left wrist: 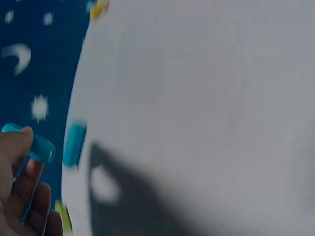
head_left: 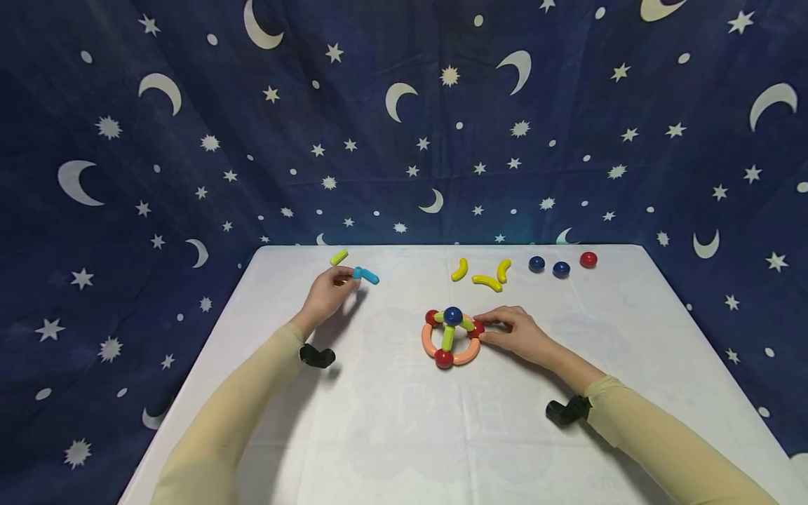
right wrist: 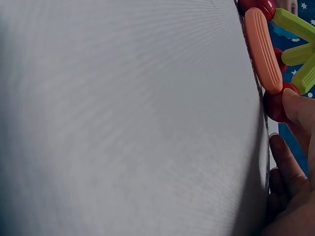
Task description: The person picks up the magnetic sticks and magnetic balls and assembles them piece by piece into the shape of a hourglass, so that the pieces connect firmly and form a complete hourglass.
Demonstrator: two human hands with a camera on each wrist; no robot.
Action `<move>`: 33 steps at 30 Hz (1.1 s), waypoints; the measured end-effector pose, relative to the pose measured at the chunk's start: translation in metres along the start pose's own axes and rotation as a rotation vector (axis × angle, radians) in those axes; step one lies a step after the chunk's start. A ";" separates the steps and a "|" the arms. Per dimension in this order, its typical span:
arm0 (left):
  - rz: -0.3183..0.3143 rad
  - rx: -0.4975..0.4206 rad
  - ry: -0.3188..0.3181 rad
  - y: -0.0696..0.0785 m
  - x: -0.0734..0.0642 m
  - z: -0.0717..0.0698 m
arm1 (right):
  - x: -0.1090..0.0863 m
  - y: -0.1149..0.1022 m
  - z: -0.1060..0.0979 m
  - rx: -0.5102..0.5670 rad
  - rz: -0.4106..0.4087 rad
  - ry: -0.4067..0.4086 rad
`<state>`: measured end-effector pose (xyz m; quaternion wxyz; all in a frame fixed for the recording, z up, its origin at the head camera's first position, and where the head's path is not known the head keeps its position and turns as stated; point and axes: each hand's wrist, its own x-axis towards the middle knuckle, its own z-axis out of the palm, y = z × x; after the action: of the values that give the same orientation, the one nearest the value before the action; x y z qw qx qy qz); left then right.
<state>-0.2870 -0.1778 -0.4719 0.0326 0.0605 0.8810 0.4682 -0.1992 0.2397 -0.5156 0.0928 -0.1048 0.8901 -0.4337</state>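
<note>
On white surface [head_left: 391, 435], orange-and-green ball-and-rod frame [head_left: 449, 339] standing joined

Left grip [head_left: 325, 294] is pinching a short blue rod [left wrist: 43, 148]; right grip [head_left: 519, 335] is pinching a glossy red ball [right wrist: 276, 107] on the frame. Yellow curved rods [head_left: 487, 283], navy balls [head_left: 536, 264], another red ball [head_left: 588, 260], a lime-green rod [head_left: 339, 257] and a second blue rod [head_left: 370, 277] are lying unattached. Navy moon-and-star cloth [head_left: 379, 179] is hanging behind.

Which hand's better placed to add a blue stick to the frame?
Probably left: the left hand pinches a blue stick, while the right hand is occupied holding a red ball of the frame.
</note>
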 end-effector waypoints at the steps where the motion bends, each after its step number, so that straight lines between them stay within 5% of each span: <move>1: 0.020 -0.040 -0.025 0.005 -0.002 0.005 | 0.000 0.000 0.000 -0.004 -0.003 -0.001; 6: 0.097 -0.185 -0.132 0.029 -0.011 0.034 | -0.001 0.000 0.000 0.004 0.000 -0.005; 17: 0.142 -0.376 -0.265 0.070 -0.037 0.084 | 0.000 0.001 -0.001 0.011 -0.021 0.000; 33: 0.252 -0.415 -0.274 0.083 -0.050 0.100 | 0.000 0.002 -0.001 -0.002 -0.034 0.000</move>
<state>-0.2202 -0.0564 -0.4597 0.1044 0.2245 0.7392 0.6263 -0.2001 0.2415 -0.5167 0.0851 -0.1199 0.8886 -0.4344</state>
